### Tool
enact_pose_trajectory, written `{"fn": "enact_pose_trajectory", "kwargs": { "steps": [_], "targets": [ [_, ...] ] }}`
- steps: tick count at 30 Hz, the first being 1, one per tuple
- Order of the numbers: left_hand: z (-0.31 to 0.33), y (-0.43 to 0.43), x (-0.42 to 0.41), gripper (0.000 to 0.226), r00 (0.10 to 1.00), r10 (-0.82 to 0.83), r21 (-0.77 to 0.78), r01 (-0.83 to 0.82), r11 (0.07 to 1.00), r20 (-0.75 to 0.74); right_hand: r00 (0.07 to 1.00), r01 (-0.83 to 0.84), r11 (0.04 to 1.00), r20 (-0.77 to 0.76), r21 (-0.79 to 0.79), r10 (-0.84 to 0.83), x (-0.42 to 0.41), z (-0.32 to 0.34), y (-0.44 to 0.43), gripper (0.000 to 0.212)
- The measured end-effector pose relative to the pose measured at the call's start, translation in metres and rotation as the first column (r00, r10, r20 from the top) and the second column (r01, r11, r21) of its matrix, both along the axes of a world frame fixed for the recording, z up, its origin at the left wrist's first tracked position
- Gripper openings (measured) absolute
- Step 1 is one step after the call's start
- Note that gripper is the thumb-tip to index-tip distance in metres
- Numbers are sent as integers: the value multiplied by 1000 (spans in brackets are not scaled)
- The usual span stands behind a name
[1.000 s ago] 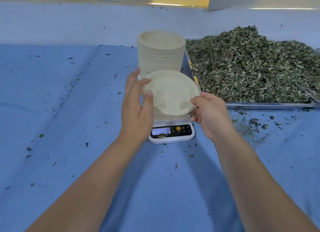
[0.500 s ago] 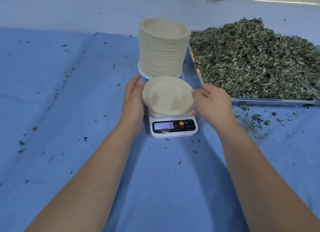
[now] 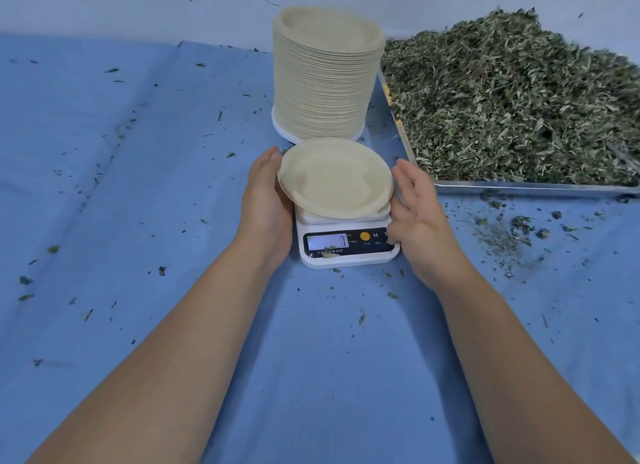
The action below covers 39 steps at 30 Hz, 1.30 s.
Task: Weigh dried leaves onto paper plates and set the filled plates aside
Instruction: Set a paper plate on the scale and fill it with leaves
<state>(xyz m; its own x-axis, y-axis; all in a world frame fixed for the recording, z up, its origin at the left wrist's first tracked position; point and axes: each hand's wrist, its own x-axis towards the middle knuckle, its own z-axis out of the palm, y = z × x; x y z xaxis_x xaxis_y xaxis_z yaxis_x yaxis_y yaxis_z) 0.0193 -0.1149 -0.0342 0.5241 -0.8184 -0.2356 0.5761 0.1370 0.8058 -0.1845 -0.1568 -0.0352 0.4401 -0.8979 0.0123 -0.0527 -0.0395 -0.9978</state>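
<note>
The paper plate [image 3: 334,177], held tilted above the digital kitchen scale [image 3: 349,252] a second ago, now lies flat on its platform; the right hand [image 3: 420,221] has let go, its fingers straightened just beside the rim; the left hand [image 3: 265,203] has lowered with the plate and lies against its left rim.

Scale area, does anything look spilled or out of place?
Yes. Dried leaf bits are spilled on the blue cloth right of the scale, outside the tray, and a few lie on the scale's display panel. The paper plate itself is empty.
</note>
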Motion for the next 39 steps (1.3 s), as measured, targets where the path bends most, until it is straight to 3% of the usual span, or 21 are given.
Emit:
{"fn": "enact_pose_trajectory", "kwargs": {
  "steps": [4,10,13,19,26,32,39],
  "targets": [
    [2,-3,3,40,996,-91,-9,91,996,-19,992,32,995,115,93,-42,8,1,-3,108],
    [8,-11,7,48,995,-95,33,94,995,24,995,28,993,97,117,-39,14,5,-13,106],
    [5,-9,10,40,993,-115,-23,115,993,-15,994,29,993,98,116,-41,13,3,-9,103],
    [9,-11,10,36,992,-119,-15,120,993,41,993,62,991,93,122,-73,14,1,-9,97],
    [9,-12,9,49,981,-186,-8,187,982,56,992,56,986,105,158,-73,15,0,-13,102],
    [7,-5,9,24,967,-202,-30,209,977,158,992,43,989,108,143,-59,14,-2,-13,99],
    [7,8,5,18,977,-201,-93,207,974,63,996,35,991,80,130,-45,10,-3,-7,100]
  ]
}}
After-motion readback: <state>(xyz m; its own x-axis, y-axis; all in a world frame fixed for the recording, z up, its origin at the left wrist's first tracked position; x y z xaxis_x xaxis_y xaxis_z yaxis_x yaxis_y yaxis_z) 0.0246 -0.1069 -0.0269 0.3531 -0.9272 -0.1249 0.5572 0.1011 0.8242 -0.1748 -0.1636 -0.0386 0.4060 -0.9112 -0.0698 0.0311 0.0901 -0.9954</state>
